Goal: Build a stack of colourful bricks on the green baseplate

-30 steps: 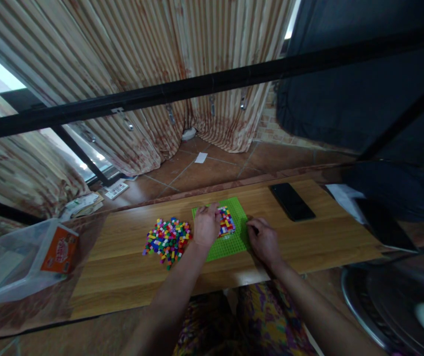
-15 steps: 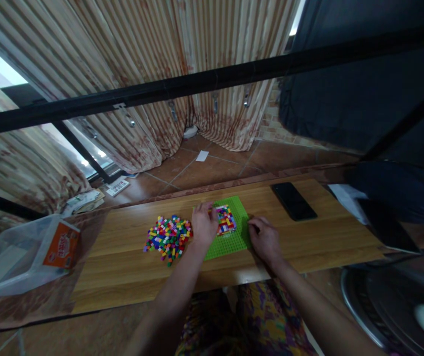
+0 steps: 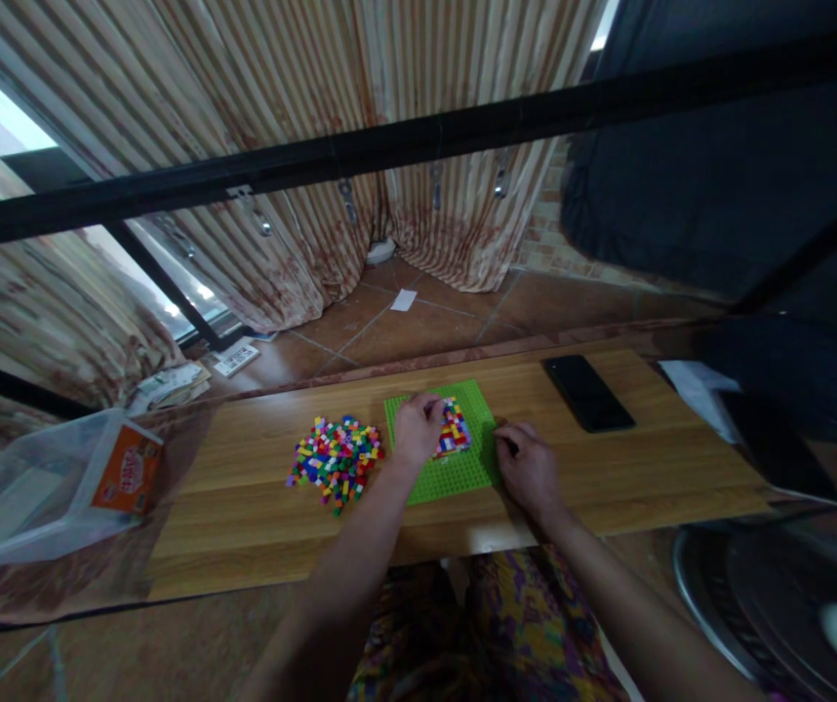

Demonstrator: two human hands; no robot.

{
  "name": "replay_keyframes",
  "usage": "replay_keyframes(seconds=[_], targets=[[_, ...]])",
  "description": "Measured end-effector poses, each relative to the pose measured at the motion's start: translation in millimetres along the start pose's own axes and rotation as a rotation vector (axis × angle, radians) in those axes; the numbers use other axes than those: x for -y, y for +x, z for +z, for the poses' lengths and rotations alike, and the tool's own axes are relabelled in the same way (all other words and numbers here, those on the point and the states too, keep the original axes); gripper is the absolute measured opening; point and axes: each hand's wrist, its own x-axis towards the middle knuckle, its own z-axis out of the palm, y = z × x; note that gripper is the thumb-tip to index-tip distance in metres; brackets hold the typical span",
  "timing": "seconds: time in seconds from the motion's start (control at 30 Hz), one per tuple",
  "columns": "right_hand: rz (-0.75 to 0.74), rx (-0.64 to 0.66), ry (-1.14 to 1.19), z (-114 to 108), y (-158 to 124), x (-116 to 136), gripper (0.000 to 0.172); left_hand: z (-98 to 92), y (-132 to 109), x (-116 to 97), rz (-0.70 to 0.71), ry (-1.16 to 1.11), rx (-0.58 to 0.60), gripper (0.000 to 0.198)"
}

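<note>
A green studded baseplate [image 3: 455,480] lies on the wooden bench [image 3: 243,546]. A low block of multicoloured toy bricks [image 3: 457,429] is built on its middle. My left hand [image 3: 417,429] is over the left part of this block, fingers curled and pinched together; whatever is between the fingertips is too small to make out. My right hand [image 3: 528,468] rests at the plate's right edge, its fingers curled and closed on that edge. A pile of loose small bricks [image 3: 338,458] in many colours lies left of the plate, near my left forearm.
A black phone [image 3: 588,393] lies on the bench's right part. On the left stands a clear plastic box [image 3: 59,487] with an orange label. Papers [image 3: 697,390] and a dark flat object [image 3: 777,444] are beyond the bench's right end. A black rail [image 3: 389,146] crosses before the curtains.
My left hand has shifted right, further over the brick block, and its fingers are closer together. My right hand stays at the plate's edge. The whole view has shifted slightly.
</note>
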Motion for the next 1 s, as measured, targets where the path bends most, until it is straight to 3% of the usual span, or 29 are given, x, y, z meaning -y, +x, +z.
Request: replay_keyframes(seconds=[0.23, 0.37, 0.53, 0.8, 1.0], targets=[[-0.022, -0.007, -0.007, 0, -1, -2, 0.023, 7.6, -3, 0, 0.005, 0.032, -0.042, 0.017], [-0.04, -0.01, -0.013, 1, -1, -5, 0.023, 1.8, -7, -5, -0.001, 0.008, -0.054, 0.018], [-0.058, -0.008, -0.022, 2, -2, -9, 0.024, -31.5, -32, 1, 0.053, -0.026, -0.241, 0.024], [-0.045, -0.013, -0.017, -1, -3, -7, 0.022, -98.9, -116, 61, -0.035, 0.075, -0.324, 0.019], [-0.049, -0.021, -0.027, 0, -3, -9, 0.023, -103.3, -141, 72, -0.014, 0.31, -0.229, 0.013]])
